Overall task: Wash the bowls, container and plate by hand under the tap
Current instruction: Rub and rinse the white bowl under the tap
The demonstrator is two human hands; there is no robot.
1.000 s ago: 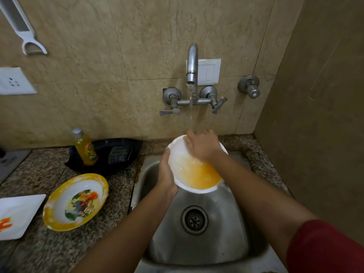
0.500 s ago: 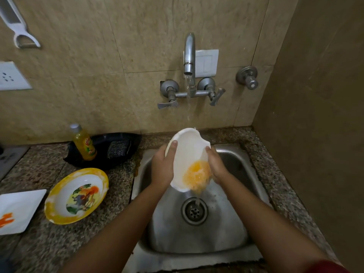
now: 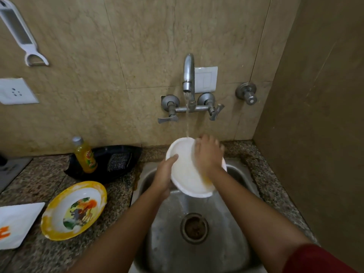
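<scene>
While water from the steel tap (image 3: 188, 75) strikes its far rim, the round white bowl (image 3: 187, 174) tilts over the steel sink (image 3: 197, 253), its smooth hollow facing up and near, near rim lowest. Of the hands, the left hand (image 3: 164, 174) grips the left rim, thumb inside. The right hand (image 3: 208, 154) lies palm-down on the right inner wall, fingers spread and blurred.

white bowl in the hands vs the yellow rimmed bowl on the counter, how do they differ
The white bowl is plain inside, with some orange residue at its lower edge; the yellow-rimmed bowl has a cartoon animal picture in its middle. The white bowl is tilted over the sink under the running tap, left hand gripping its rim, right hand on its inside; the yellow-rimmed bowl lies flat on the counter, untouched. Both are round and shallow.
</scene>
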